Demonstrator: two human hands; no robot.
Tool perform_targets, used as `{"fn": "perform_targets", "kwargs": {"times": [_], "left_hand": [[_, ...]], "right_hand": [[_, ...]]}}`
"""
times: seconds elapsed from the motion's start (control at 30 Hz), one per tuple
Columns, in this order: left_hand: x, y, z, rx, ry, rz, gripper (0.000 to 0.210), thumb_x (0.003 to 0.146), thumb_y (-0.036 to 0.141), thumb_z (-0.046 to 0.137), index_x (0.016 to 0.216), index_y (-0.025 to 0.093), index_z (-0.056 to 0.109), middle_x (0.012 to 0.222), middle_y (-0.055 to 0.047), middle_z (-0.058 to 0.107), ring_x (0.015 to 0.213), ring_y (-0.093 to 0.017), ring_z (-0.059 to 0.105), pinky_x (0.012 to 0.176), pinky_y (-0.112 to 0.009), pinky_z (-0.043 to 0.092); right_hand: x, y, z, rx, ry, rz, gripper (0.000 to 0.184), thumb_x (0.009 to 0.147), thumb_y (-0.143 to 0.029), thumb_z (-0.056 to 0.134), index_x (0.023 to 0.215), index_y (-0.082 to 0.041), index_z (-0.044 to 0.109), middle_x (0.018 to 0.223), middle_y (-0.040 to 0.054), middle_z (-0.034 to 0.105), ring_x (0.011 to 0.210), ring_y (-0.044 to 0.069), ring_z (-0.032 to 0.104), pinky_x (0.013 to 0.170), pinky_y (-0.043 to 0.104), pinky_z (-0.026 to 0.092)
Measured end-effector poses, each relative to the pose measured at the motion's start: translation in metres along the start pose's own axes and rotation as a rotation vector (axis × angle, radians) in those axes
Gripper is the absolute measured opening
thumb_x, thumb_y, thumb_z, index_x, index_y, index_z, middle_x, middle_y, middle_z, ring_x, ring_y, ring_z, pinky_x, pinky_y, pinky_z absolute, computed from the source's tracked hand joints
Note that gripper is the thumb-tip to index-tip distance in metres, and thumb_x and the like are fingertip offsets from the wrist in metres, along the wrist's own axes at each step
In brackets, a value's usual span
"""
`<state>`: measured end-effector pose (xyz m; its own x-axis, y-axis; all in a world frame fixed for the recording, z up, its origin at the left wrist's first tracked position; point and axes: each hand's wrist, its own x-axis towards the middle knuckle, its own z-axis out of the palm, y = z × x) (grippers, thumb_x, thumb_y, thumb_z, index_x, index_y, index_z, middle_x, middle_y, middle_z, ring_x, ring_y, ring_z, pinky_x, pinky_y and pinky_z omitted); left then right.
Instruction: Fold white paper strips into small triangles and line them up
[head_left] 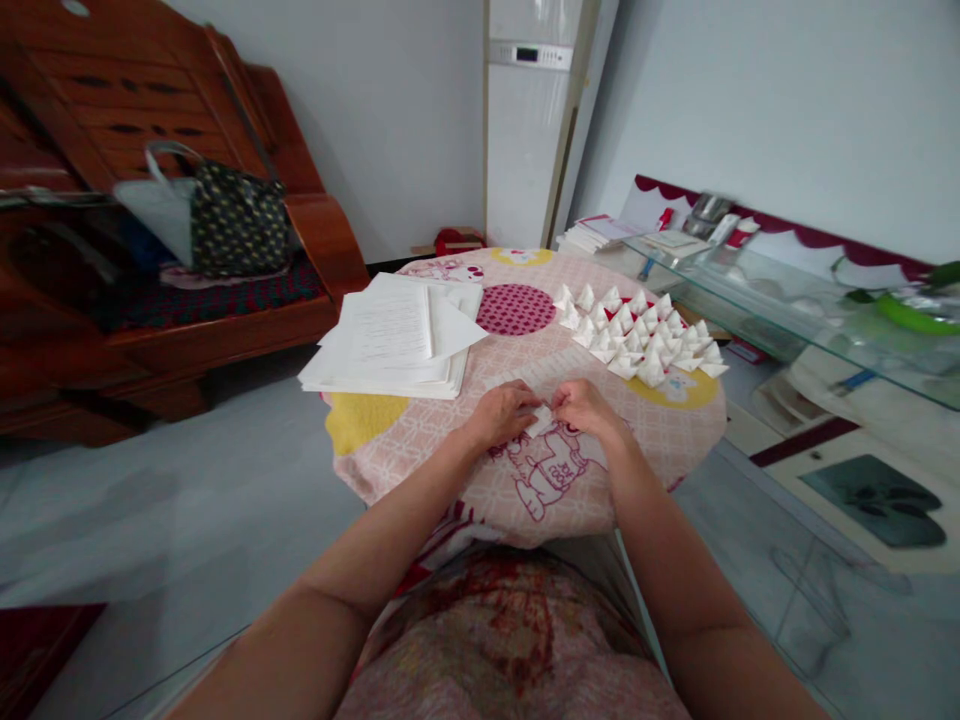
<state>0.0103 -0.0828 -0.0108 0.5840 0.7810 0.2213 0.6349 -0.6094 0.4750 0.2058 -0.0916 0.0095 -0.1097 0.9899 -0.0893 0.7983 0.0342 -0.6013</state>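
Between my hands, over the cloth-covered round table [442, 455], is a small folded piece of white paper [540, 421]. My left hand [508, 412] is closed on its left side, fingers bent over it. My right hand [583, 408] pinches at its upper right edge, with the fingertips partly hidden. Just beyond my hands lies a flat printed sheet [551, 370]. Several small folded white paper boats [622, 325] stand in rows at the table's right. To the left rests a stack of white paper [390, 335], the top sheets printed and askew.
A glass-topped stand [795, 320] with cups, papers and a green dish runs along the right wall. On the left, a wooden bench [315, 235] holds a dark patterned bag [236, 220]. A tall white air conditioner [525, 150] stands behind the table.
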Motion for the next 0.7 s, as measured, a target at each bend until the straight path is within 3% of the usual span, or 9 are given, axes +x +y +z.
{"fn": "perform_targets", "kwargs": {"times": [0.1,0.23,0.47,0.63,0.7], "left_hand": [[0.0,-0.001,0.001,-0.016,0.018,0.005,0.03,0.087,0.018,0.066,0.114,0.021,0.078,0.109,-0.006,0.074,0.101,-0.021,0.069,0.094,-0.03,0.054],[0.001,-0.003,0.002,-0.034,0.026,0.021,0.029,0.086,0.019,0.066,0.112,0.023,0.078,0.107,-0.005,0.074,0.101,-0.021,0.069,0.093,-0.031,0.054],[0.001,-0.006,0.0,-0.076,0.01,0.014,0.034,0.083,0.014,0.063,0.114,0.019,0.077,0.111,-0.007,0.074,0.104,-0.022,0.069,0.096,-0.031,0.053],[0.001,-0.002,-0.001,-0.068,-0.002,-0.011,0.033,0.08,0.012,0.064,0.11,0.016,0.077,0.111,-0.009,0.073,0.101,-0.023,0.069,0.094,-0.032,0.053],[0.002,-0.002,0.0,-0.068,0.009,-0.027,0.031,0.078,0.012,0.065,0.107,0.016,0.076,0.107,-0.008,0.073,0.099,-0.023,0.069,0.092,-0.032,0.054]], "right_hand": [[-0.006,-0.003,0.0,-0.042,0.009,-0.058,0.007,0.074,-0.015,0.075,0.076,-0.016,0.068,0.07,0.0009,0.068,0.065,0.014,0.06,0.059,0.023,0.04],[-0.014,-0.011,0.004,-0.157,0.053,-0.072,0.021,0.071,-0.027,0.083,0.083,-0.016,0.068,0.079,0.0041,0.071,0.073,0.017,0.061,0.063,0.026,0.04],[-0.007,-0.011,0.0,-0.109,0.005,-0.039,0.013,0.067,-0.011,0.077,0.076,-0.016,0.069,0.073,0.0019,0.07,0.068,0.016,0.061,0.063,0.025,0.04],[0.001,-0.016,0.006,0.041,0.143,-0.029,0.007,0.072,-0.01,0.066,0.073,-0.015,0.07,0.064,0.001,0.067,0.059,0.015,0.059,0.06,0.025,0.041],[0.005,-0.019,0.012,0.149,0.122,-0.042,0.011,0.072,-0.009,0.063,0.077,-0.016,0.071,0.061,-0.0007,0.065,0.056,0.014,0.058,0.057,0.024,0.041]]}}
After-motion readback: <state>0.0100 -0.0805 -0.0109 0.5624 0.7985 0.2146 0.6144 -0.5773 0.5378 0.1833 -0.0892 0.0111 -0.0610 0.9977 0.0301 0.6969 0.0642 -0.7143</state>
